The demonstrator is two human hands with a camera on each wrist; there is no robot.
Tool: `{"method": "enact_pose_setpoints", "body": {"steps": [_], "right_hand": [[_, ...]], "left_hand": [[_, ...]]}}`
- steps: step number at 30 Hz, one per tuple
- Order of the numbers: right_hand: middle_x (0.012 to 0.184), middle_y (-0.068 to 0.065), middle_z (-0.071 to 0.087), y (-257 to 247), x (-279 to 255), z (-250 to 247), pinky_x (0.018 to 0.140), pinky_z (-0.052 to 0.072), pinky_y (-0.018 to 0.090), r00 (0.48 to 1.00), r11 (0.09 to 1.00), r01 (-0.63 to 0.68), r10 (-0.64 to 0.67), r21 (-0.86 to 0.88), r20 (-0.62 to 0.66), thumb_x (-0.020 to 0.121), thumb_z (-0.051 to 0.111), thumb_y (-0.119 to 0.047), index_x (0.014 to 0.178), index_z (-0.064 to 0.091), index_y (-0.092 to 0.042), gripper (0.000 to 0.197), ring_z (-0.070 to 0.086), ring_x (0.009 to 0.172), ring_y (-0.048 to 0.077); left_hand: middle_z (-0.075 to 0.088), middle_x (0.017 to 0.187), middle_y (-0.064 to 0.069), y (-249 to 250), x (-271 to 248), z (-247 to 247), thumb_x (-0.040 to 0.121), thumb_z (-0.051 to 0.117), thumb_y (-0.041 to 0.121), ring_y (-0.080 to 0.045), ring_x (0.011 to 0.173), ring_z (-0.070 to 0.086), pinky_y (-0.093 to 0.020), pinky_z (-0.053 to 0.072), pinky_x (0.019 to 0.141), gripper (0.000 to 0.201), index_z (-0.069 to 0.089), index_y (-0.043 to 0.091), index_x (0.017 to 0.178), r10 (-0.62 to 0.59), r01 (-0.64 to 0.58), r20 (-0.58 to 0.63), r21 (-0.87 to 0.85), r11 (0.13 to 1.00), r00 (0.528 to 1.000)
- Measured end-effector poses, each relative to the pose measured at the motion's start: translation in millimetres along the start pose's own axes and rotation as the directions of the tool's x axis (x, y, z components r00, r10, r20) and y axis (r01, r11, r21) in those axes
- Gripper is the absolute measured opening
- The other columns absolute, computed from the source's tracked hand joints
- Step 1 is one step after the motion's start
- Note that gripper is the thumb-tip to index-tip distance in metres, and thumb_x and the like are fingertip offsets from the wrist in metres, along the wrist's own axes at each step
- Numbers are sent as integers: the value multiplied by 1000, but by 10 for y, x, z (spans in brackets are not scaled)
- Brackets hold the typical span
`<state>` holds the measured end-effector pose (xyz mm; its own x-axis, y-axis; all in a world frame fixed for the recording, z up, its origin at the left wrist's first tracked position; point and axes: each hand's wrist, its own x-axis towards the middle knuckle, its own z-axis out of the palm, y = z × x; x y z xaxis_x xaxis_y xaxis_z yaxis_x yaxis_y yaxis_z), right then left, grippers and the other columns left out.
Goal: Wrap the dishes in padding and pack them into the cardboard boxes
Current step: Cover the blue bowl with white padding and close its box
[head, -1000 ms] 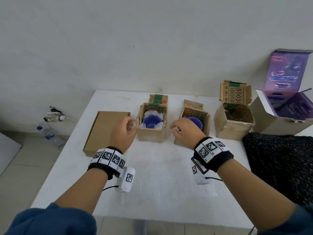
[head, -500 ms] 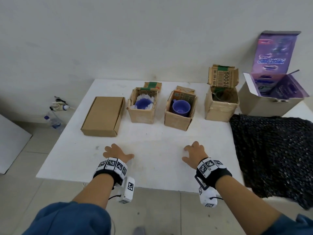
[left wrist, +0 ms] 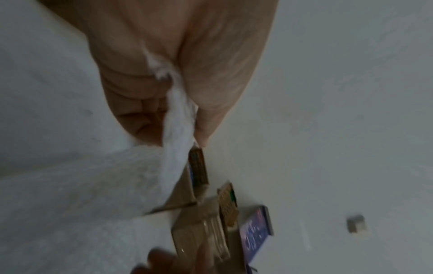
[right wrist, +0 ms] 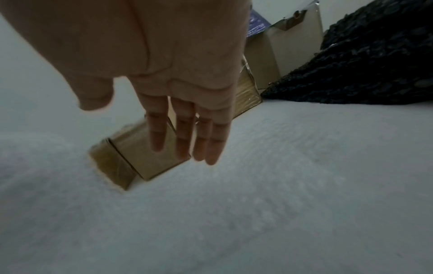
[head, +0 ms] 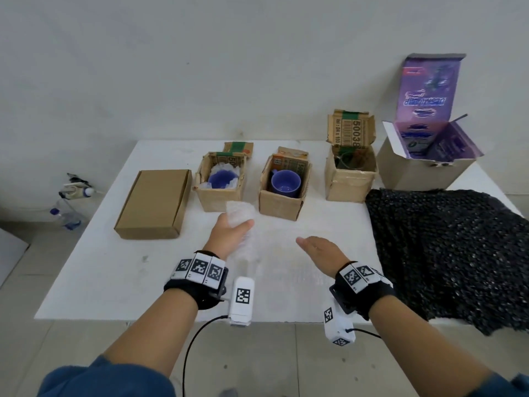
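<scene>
Left hand [head: 229, 234]: pinches a corner of the foam sheet [head: 243, 224] between thumb and curled fingers; the wrist view confirms the grip.
Right hand [right wrist: 178, 89]: palm down over the sheet, fingers straight and close together, holding nothing.
Change: half a second ago both hands lay flat at the near edge of the table [head: 94, 270] with nothing held; the left has since lifted one sheet corner, and the right has moved forward.
Meaning: judged as fetching padding for the next dish; wrapping of that dish not yet begun.
Sheet: lies on the table between the hands, raised only at the left corner.
Flat box [head: 154, 203]: one, closed, at left.
Open boxes: three small in a row, one larger at far right.
Mugs: two, blue; left mug [head: 221, 179] sits in white padding, middle mug [head: 285, 183] sits bare in its box.
Third box [head: 350, 179]: contents too dim to tell.
Black cloth [head: 446, 253]: one, at right.
</scene>
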<state>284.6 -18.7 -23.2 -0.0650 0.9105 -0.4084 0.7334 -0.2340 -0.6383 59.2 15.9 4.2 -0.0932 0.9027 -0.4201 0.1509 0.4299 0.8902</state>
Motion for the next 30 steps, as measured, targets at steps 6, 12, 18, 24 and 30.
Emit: {"method": "enact_pose_setpoints", "body": {"steps": [6, 12, 18, 24, 30], "right_hand": [[104, 3, 61, -169, -230, -324, 72, 57, 32, 991, 869, 131, -111, 477, -70, 88, 62, -37, 114, 53, -22, 32, 68, 85, 17], [101, 4, 61, 169, -262, -490, 68, 58, 32, 985, 897, 1, 75, 442, -154, 73, 78, -38, 114, 48, -16, 55, 65, 91, 19], [100, 9, 59, 531, -92, -413, 67, 53, 34, 934, 875, -162, 285, 457, -215, 80, 69, -15, 112, 49, -9, 38, 60, 80, 23], [125, 15, 41, 755, -70, -330, 85, 44, 28, 876, 928, -352, 373, 124, -305, 81, 65, -14, 121, 49, -5, 44, 52, 108, 33], [131, 17, 30, 776, -37, -225, 93, 44, 36, 872, 888, -457, 437, -47, -220, 84, 66, -37, 124, 41, -1, 60, 44, 116, 34]], "left_hand": [[50, 132, 1, 252, -135, 709, 87, 63, 35, -18, 117, 51, -36, 44, 100, 60, 36, 17, 137, 64, -96, 221, 139, 986, 973], [57, 115, 0, 312, -272, 1192, 100, 31, 46, -11, 95, 61, -22, 50, 73, 44, 42, 19, 132, 0, -33, 465, 62, 998, 885], [60, 117, 0, 145, -162, 1359, 100, 22, 49, -17, 105, 64, -31, 49, 89, 47, 47, 20, 128, -73, 42, 587, 66, 997, 806], [61, 114, -7, -102, 101, 1233, 88, 59, 16, -20, 104, 55, -26, 43, 87, 21, 60, 12, 109, 270, -298, 126, 398, 868, 954], [43, 137, -14, -257, 254, 1123, 79, 72, 34, -31, 125, 45, -38, 38, 104, 75, 34, 9, 138, -35, -7, 64, 566, 824, 997]]}}
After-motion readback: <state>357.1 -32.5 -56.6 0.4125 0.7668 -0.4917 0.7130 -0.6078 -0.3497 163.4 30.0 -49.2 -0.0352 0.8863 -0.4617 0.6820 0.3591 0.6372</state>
